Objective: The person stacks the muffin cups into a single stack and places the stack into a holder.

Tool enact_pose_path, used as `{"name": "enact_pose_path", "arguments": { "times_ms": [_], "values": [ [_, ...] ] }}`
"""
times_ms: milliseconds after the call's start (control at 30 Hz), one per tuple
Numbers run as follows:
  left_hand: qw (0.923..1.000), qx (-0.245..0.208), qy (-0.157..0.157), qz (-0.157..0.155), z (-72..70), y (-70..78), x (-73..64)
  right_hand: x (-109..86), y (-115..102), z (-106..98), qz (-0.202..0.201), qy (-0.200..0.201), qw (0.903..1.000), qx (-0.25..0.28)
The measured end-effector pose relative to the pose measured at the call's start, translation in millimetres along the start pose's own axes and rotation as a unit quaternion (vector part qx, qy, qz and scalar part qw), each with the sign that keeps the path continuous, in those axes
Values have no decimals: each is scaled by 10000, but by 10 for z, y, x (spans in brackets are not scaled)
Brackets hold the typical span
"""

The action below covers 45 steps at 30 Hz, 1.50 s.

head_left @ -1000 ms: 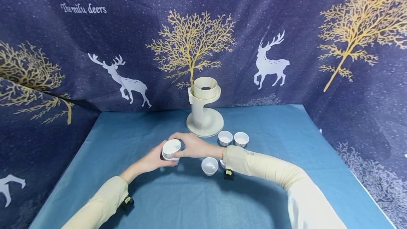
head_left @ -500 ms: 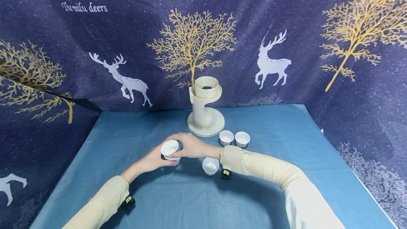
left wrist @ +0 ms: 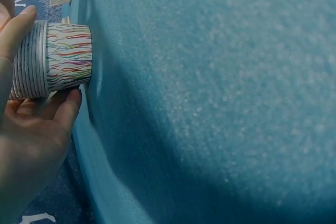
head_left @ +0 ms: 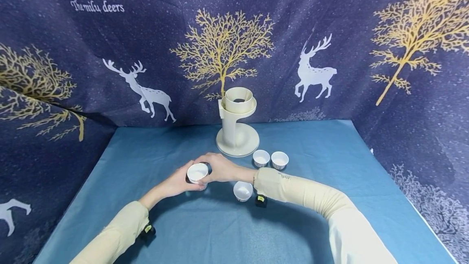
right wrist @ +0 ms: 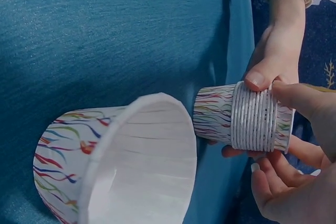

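A stack of white paper baking cups [left wrist: 67, 56] with colourful wavy lines lies in the grip of my left hand [head_left: 176, 183], whose thumb and fingers curl round its side. My right hand [head_left: 221, 168] meets it from the other side and pinches the uppermost cup [right wrist: 284, 127] near its rim. In the right wrist view, that cup stands out a little from the tightly nested rims below. One loose baking cup [head_left: 243, 192] sits on the cloth close to my right wrist.
Two more loose cups [head_left: 261, 158] stand side by side beyond my right forearm. Behind the hands is a cream stand [head_left: 229, 133] with a round base and a ring holding a funnel-like cup [head_left: 238, 103]. A patterned curtain [head_left: 146, 31] borders the blue cloth [head_left: 205, 231].
The uppermost cup shifts slightly left, then back, and now looks lower against the stack. My right sleeve moves slightly left, hiding a loose cup that showed partly beside it one second ago.
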<state>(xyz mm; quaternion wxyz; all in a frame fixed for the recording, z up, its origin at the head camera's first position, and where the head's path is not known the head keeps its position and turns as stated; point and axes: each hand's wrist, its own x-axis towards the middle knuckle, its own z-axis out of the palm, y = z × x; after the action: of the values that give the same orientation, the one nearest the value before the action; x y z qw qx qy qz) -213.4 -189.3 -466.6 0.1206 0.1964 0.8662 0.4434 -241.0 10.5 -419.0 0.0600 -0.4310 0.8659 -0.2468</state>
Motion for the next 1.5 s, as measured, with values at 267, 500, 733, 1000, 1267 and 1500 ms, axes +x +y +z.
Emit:
{"name": "enact_pose_path", "arguments": {
  "times_ms": [267,500,733,1000,1267,1500],
  "values": [
    [9999,41,-36,149,-20,-42,33,-16,0,-14,205,-130,9997,70],
    [9995,-80,-153,255,-18,-52,35,4,32,2,268,-206,9994,124],
    [9996,-79,-181,178,-16,-44,29,37,69,10,67,-255,9997,-7],
    [9995,-154,-257,123,-24,-38,45,5,17,-39,134,-366,9985,-389],
    [9994,-155,-265,170,-5,-55,31,-23,-1,-32,191,-556,9973,-431],
    [9988,-317,-256,260,-15,61,-19,-83,66,-9,-17,-788,9967,-185]
  ]
}}
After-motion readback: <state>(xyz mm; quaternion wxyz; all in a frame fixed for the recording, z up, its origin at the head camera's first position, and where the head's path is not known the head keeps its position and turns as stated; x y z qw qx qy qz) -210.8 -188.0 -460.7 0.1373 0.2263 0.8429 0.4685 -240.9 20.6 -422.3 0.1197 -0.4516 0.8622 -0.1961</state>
